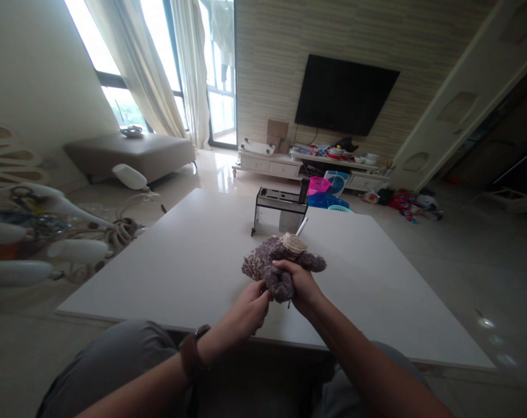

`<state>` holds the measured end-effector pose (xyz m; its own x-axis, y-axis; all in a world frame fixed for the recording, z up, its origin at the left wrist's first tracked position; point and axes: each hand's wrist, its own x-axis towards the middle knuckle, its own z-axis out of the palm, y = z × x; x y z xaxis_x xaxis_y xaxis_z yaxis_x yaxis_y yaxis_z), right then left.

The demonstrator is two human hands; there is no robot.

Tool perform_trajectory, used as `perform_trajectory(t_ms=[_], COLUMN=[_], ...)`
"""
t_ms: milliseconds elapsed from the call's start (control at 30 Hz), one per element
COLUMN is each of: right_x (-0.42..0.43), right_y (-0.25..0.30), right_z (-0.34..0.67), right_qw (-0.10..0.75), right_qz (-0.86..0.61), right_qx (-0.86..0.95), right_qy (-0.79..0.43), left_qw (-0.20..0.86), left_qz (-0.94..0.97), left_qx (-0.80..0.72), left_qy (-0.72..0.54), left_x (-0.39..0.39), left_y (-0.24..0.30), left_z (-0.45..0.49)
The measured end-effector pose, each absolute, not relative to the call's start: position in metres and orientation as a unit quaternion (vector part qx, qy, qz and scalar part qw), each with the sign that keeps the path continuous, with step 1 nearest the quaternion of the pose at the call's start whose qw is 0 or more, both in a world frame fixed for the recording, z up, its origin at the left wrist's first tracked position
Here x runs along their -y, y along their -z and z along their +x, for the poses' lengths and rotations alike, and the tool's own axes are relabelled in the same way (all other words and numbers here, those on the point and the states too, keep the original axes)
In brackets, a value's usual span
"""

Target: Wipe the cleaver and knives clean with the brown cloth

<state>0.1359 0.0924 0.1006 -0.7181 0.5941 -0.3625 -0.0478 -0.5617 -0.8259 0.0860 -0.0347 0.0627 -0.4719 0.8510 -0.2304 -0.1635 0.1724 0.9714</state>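
Grey-brown, fuzzy fabric takes centre stage: a shaggy plush toy with a cream patch (266, 253), up off the near part of the white, flat-topped table (180, 273), right between two bare hands. The right hand (302, 284) has it, fingers closed around the toy's near right side, thumb pressed across the top! Over on the other side, the left hand (253, 305) sits low, its fingers curled against the toy's near lower edge; whether they pinch anything is hidden from view. A brown-strapped watch (192, 353) rides that wrist.

Just beyond the toy, a slim white stick (302, 226) slants upward, its lower end out of sight. Farther over the tabletop stands a black-framed rack with clear sides and a slotted top (281, 197), and one dark, upright handle (304, 188) rises from its right end.

Past the table's far edge, on to a bright pink plastic basket (319, 186), contents too small to make out, with a pale teal basket (339, 208) nearby. Farther back, a long white cabinet (267, 165) carries a jumble of small items beneath a black, wall-mounted television (346, 93).
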Motion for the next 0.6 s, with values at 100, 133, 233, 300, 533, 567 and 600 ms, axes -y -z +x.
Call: perform_trajectory(t_ms=[100, 133, 233, 300, 533, 567, 600], right_x=[-0.095, -0.098, -0.114, -0.129, -0.161, -0.160, -0.158], right_y=[-0.103, -0.104, -0.111, -0.118, -0.136, -0.135, -0.133], right_z=[0.135, 0.134, 0.134, 0.135, 0.142, 0.143, 0.144], right_qw=[0.206, 0.215, 0.248, 0.271, 0.311, 0.306, 0.300], right_qz=[-0.321, -0.319, -0.315, -0.317, -0.328, -0.330, -0.333], right_qx=[0.409, 0.406, 0.393, 0.380, 0.349, 0.349, 0.349], right_qy=[-0.829, -0.829, -0.828, -0.825, -0.821, -0.822, -0.823], left_qw=[0.413, 0.400, 0.357, 0.326, 0.287, 0.289, 0.292], left_qz=[0.296, 0.309, 0.351, 0.380, 0.448, 0.450, 0.452], left_qx=[-0.638, -0.644, -0.668, -0.684, -0.725, -0.728, -0.731], left_qy=[-0.579, -0.574, -0.551, -0.531, -0.438, -0.428, -0.420], left_x=[0.037, 0.037, 0.039, 0.040, 0.047, 0.049, 0.051], left_y=[-0.068, -0.071, -0.075, -0.076, -0.075, -0.075, -0.076], left_z=[0.086, 0.086, 0.085, 0.084, 0.074, 0.072, 0.071])
